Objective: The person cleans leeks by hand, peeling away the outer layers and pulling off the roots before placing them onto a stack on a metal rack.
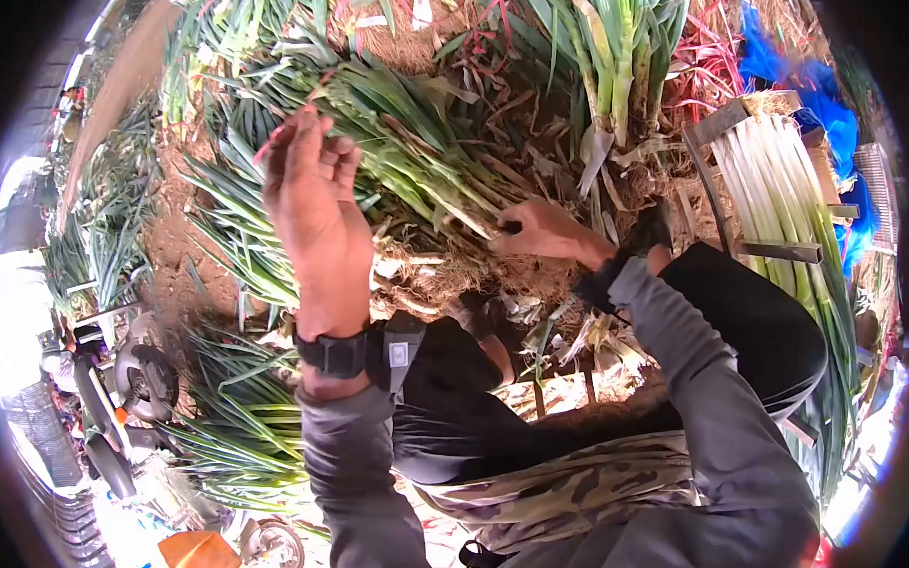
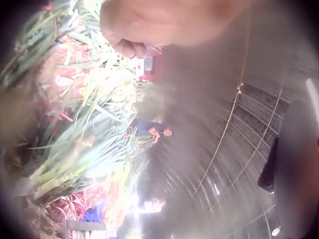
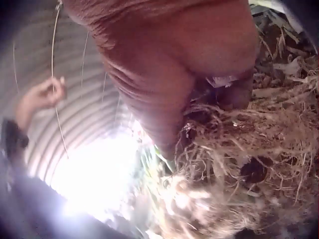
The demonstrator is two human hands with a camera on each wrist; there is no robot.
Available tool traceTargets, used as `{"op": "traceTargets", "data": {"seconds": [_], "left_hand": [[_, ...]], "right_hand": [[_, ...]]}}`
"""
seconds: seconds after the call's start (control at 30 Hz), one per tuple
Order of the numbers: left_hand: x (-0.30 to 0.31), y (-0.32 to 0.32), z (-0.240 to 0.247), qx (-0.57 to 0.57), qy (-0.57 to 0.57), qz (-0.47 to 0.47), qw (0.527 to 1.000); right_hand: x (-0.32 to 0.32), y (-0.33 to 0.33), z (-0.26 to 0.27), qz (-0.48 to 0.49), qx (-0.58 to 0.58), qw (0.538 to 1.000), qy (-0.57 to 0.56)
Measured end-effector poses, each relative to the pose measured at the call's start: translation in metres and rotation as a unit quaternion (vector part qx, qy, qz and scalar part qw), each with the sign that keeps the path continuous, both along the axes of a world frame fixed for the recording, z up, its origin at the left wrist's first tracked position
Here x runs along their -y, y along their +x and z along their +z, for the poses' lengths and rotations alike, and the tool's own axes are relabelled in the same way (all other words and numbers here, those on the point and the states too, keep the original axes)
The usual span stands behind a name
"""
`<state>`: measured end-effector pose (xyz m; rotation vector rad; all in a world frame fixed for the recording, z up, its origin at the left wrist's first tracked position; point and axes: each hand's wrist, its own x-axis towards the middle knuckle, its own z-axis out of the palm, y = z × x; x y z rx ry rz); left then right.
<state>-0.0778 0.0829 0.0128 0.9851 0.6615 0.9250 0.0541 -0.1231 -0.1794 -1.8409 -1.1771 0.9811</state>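
A bunch of green onions [image 1: 411, 170] lies slantwise in front of me, leaves to the upper left and roots toward my legs. My right hand [image 1: 551, 231] grips the bunch at its root end. In the right wrist view that hand [image 3: 169, 55] covers the stalk ends, and tangled brown roots [image 3: 224, 144] hang beside it. Raised over the leafy side, my left hand [image 1: 317, 209] pinches a thin red string [image 1: 264, 148] with curled fingers. The left hand [image 3: 42, 99] also shows up high in the right wrist view, thumb and finger meeting.
Upright green onions [image 1: 622, 58] stand at the back. White-stemmed ones [image 1: 771, 163] fill a wooden rack at right, near blue plastic [image 1: 818, 91]. More leafy heaps [image 1: 244, 422] lie at left, beyond them a motorbike [image 1: 128, 396]. A person [image 2: 147, 128] stands farther off.
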Motion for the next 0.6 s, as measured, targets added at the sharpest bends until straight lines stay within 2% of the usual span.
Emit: {"op": "traceTargets", "data": {"seconds": [0.1, 0.17, 0.2, 0.27, 0.33, 0.37, 0.43, 0.5, 0.57, 0.6], "left_hand": [[-0.006, 0.007, -0.012, 0.001, -0.012, 0.009, 1.000], [-0.013, 0.006, -0.021, -0.005, -0.035, 0.027, 0.999], [-0.015, 0.004, -0.026, -0.010, -0.049, 0.035, 0.998], [-0.018, 0.003, -0.033, -0.044, -0.067, 0.057, 0.995], [-0.018, 0.009, -0.033, -0.067, -0.092, 0.075, 0.991], [-0.022, 0.012, -0.041, -0.074, -0.119, 0.079, 0.987], [-0.019, 0.019, -0.046, -0.096, -0.188, 0.047, 0.976], [-0.009, 0.027, -0.050, -0.118, -0.238, 0.017, 0.964], [0.006, 0.033, -0.056, -0.088, -0.258, -0.052, 0.961], [0.015, 0.037, -0.054, -0.064, -0.272, -0.097, 0.955]], "right_hand": [[0.014, 0.008, 0.018, -0.020, -0.146, 0.988, -0.050], [0.021, 0.004, 0.070, -0.046, -0.248, 0.968, -0.019], [0.022, 0.012, 0.069, -0.006, -0.214, 0.974, 0.074], [0.030, 0.042, 0.067, 0.065, -0.135, 0.955, 0.257], [0.047, 0.033, 0.166, -0.051, -0.253, 0.951, 0.173], [0.059, 0.030, 0.201, -0.114, -0.257, 0.954, 0.108], [0.073, 0.033, 0.227, -0.073, -0.265, 0.936, 0.218], [0.091, 0.026, 0.245, -0.080, -0.321, 0.893, 0.304], [0.113, 0.052, 0.250, -0.070, -0.127, 0.961, 0.235], [0.119, 0.053, 0.257, -0.046, -0.129, 0.966, 0.218]]}}
